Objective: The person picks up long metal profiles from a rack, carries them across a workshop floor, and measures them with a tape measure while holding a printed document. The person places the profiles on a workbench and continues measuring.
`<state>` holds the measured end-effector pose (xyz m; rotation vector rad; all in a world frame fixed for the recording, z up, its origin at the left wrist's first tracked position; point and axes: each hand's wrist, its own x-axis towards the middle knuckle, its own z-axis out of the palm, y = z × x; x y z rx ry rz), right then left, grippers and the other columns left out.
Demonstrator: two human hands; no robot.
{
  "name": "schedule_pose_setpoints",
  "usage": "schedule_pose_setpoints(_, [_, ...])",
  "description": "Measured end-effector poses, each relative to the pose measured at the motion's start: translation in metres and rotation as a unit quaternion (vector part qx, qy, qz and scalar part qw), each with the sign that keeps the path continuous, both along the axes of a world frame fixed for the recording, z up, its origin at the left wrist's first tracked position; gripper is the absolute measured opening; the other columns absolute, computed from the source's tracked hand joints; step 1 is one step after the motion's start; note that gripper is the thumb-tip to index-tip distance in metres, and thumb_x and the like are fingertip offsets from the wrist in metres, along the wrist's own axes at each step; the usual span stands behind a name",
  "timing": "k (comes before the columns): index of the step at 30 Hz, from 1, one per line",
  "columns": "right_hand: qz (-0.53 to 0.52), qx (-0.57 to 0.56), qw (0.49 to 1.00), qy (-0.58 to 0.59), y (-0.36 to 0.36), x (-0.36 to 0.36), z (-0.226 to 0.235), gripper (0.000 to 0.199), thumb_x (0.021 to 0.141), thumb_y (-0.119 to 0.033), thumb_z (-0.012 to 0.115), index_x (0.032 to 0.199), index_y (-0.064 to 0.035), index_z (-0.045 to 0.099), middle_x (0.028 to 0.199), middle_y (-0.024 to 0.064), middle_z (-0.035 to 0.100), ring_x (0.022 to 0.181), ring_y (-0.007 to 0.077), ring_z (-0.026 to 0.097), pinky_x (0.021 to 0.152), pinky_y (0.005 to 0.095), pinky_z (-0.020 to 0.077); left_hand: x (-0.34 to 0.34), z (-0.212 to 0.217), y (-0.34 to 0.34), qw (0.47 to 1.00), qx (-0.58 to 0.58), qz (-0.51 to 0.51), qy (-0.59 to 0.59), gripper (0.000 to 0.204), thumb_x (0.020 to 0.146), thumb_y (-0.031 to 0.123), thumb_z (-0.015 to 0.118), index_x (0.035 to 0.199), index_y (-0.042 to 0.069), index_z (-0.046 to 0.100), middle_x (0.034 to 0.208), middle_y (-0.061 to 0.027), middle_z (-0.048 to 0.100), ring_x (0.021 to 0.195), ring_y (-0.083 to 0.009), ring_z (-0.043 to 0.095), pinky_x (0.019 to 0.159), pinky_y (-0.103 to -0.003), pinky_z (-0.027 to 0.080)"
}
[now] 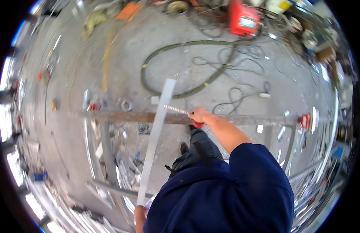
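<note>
A long, flat, pale strip (pixel 153 141), perhaps metal, slants across the steel rail, its far end reaching beyond it. At its near end my left hand (pixel 140 214) grips it, partly cut off from sight by my clothing. My right hand (pixel 198 115) is closed around a red tape measure (pixel 197 124) above the rail. From it a short length of tape blade (pixel 176 110) runs left to the edge of the strip. Whether the blade's tip hooks onto that edge is too small to tell.
A rusty steel rail (pixel 249 119) crosses in front of me as part of a frame. Beyond it, a thick looped hose (pixel 149 58) and thin cables (pixel 234 101) lie on the floor near a red machine (pixel 239 21). Metal offcuts (pixel 281 133) and a tape roll (pixel 126 105) lie about.
</note>
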<state>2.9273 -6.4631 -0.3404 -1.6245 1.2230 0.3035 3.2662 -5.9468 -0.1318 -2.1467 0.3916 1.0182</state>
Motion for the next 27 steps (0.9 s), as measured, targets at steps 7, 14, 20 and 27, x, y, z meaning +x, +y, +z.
schedule_pose_setpoints(7, [-0.286,0.018,0.931,0.226,0.189,-0.204,0.057,0.032,0.084,-0.031,0.051,0.086,-0.0047,0.070,0.085,0.0180,0.067,0.079,0.0340,0.066,0.068,0.0434,0.0523,0.048,-0.068,-0.026,0.964,-0.013,-0.217,0.152,0.027,0.074,0.024,0.063,0.091,0.004,0.070,0.098,-0.0193,0.066,0.096,-0.0331,0.064,0.081,-0.040,0.051])
schedule_pose_setpoints(14, [-0.344,0.099,0.863,0.358,0.506,-0.398,0.044,0.023,0.077,-0.021,0.056,0.071,-0.0047,0.070,0.077,0.0174,0.067,0.073,0.0302,0.067,0.064,0.0403,0.0520,0.058,-0.147,-0.131,0.902,-0.065,-0.416,0.090,0.033,0.077,0.029,0.064,0.092,0.000,0.070,0.098,-0.0211,0.066,0.095,-0.0341,0.064,0.081,-0.041,0.051])
schedule_pose_setpoints(20, [-0.540,0.145,0.768,0.311,0.607,-0.401,0.085,0.041,0.084,-0.038,0.057,0.100,-0.0014,0.068,0.105,0.0212,0.064,0.100,0.0344,0.062,0.083,0.0394,0.0494,-0.110,-0.063,-0.221,0.839,-0.244,-0.484,0.057,0.028,0.075,0.026,0.064,0.093,0.006,0.071,0.097,-0.0187,0.067,0.093,-0.0335,0.065,0.080,-0.042,0.051])
schedule_pose_setpoints(27, [-0.658,0.079,0.725,0.187,0.659,-0.479,0.032,0.034,0.081,-0.036,0.062,0.086,-0.0036,0.072,0.085,0.0158,0.069,0.078,0.0274,0.066,0.072,0.0373,0.0510,-0.379,-0.037,-0.268,0.724,-0.253,-0.623,0.159,0.031,0.073,0.027,0.065,0.100,0.013,0.070,0.101,-0.0176,0.066,0.096,-0.0344,0.062,0.084,-0.044,0.049])
